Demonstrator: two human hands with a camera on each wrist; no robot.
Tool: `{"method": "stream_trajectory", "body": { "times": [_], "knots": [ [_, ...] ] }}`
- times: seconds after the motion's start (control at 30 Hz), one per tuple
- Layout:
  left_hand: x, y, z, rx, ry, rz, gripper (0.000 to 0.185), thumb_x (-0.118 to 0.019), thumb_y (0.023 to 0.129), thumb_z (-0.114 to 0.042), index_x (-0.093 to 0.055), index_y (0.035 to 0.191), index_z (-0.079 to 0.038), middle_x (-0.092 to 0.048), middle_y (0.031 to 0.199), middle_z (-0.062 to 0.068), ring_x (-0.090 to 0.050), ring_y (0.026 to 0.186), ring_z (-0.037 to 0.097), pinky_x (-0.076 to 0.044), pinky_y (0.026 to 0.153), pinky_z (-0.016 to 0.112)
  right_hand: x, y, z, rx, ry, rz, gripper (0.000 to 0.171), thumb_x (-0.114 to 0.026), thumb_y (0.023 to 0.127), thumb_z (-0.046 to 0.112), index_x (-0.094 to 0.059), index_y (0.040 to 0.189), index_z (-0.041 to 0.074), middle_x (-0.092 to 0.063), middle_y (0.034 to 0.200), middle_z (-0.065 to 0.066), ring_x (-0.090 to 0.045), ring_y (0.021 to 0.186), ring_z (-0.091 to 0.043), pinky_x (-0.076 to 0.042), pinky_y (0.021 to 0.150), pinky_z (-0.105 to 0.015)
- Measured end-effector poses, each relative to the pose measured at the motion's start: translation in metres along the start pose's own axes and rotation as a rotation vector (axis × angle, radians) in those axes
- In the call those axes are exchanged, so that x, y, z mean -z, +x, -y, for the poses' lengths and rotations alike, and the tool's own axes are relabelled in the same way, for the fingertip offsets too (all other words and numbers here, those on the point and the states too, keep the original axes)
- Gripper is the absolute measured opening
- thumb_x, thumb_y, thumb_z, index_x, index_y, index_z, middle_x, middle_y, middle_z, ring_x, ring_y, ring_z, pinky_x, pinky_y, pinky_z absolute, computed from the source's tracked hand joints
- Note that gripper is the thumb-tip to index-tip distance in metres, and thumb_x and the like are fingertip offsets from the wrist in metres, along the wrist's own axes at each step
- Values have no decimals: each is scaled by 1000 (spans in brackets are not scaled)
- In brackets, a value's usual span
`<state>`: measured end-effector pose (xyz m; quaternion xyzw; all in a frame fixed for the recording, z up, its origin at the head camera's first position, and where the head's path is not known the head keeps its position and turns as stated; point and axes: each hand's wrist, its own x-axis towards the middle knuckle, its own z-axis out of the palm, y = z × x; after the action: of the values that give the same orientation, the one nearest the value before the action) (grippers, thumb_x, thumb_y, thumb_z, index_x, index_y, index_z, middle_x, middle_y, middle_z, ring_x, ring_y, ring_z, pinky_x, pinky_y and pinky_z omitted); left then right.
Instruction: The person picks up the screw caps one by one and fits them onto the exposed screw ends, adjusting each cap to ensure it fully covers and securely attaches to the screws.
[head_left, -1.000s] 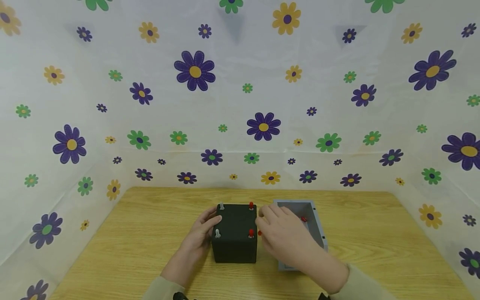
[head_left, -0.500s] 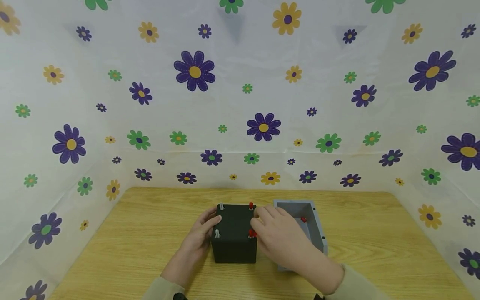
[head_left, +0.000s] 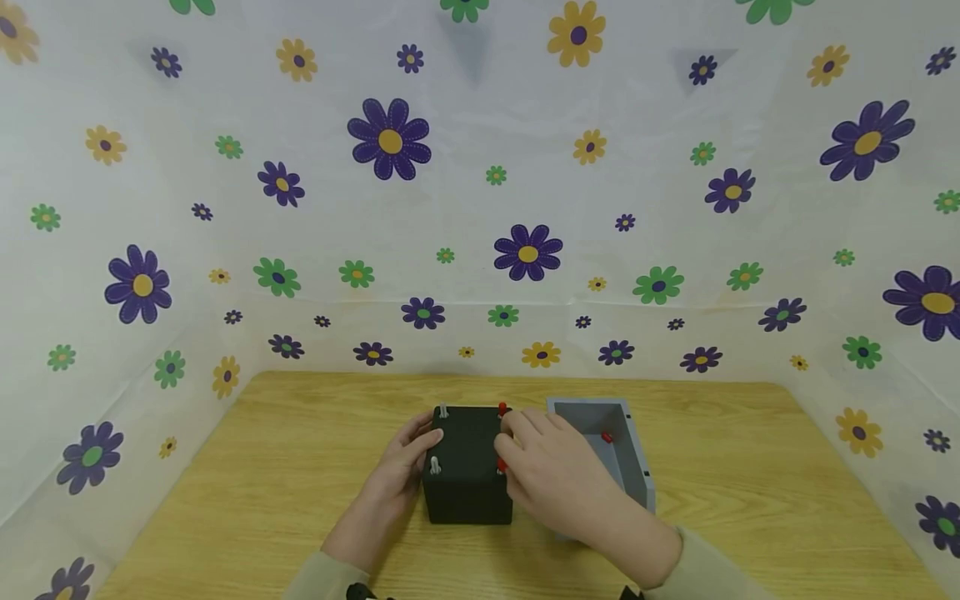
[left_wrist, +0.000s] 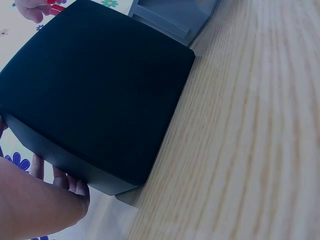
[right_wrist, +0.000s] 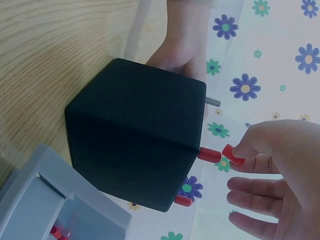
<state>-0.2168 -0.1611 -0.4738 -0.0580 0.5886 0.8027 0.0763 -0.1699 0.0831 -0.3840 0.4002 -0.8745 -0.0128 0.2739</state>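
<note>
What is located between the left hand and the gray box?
The black cube stands between the left hand and the gray box; the right hand also reaches across there, as the head view shows.

Head cam looks forward and down from well back at the black box, while the left wrist cam sits close against its left side and the right wrist cam close at its right, all three sharing that box.
</note>
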Motion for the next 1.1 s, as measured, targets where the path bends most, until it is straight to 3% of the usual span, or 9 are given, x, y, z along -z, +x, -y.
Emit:
{"method": "stream_trajectory", "body": {
  "times": [0.43,1.1],
  "knots": [
    [0,0,0,-4,8,-12,58,-60,101,-8,-42,156,1,-58,127,0,-67,98,3,-56,86,19,0,5,4,13,21,-15,16,-81,86,21,-68,95,17,-65,112,-1,-61,98,-18,-55,83,-33],
    [2,-2,1,3,27,27,59,-59,104,-11,-38,159,-2,-55,133,-1,-65,103,3,-55,89,19,-1,22,10,34,22,-110,14,-80,86,20,-71,96,19,-67,109,0,-64,97,-17,-57,81,-30]
  ]
}}
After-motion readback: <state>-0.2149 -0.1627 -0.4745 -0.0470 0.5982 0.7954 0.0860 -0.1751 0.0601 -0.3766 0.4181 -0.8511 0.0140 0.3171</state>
